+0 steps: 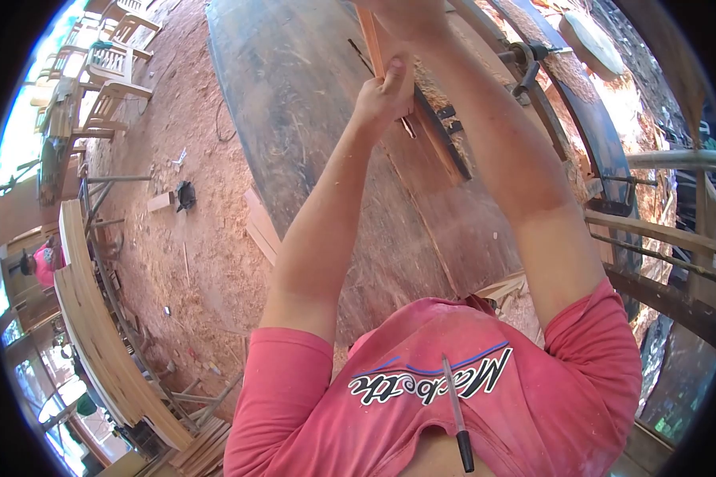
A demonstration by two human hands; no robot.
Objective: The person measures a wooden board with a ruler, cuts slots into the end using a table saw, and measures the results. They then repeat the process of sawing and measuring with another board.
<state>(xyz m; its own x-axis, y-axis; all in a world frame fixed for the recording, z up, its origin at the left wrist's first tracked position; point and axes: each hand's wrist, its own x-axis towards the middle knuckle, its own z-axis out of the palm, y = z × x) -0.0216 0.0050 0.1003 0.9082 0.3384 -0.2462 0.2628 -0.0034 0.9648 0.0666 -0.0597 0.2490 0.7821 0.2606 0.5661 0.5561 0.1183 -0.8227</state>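
Note:
A narrow wooden piece (371,36) stands out over the far part of a wide, dusty work table (294,103). My left hand (386,99) is wrapped round its near end, thumb pointing up along it. Farther off, at the top edge of the view, my right hand (410,20) is at the same piece; its fingers are cut off by the frame, so its grip is hidden. Beside my left hand a dark-edged wooden strip (441,143) lies along the table, with a thin slot or blade near my wrist.
A metal clamp (525,67) and rails run along the right side. Wooden chairs (107,99) stand at the upper left. Long stacked boards (95,326) are at the left, near a person in pink (46,261). A wood block (160,202) lies on the dirt floor.

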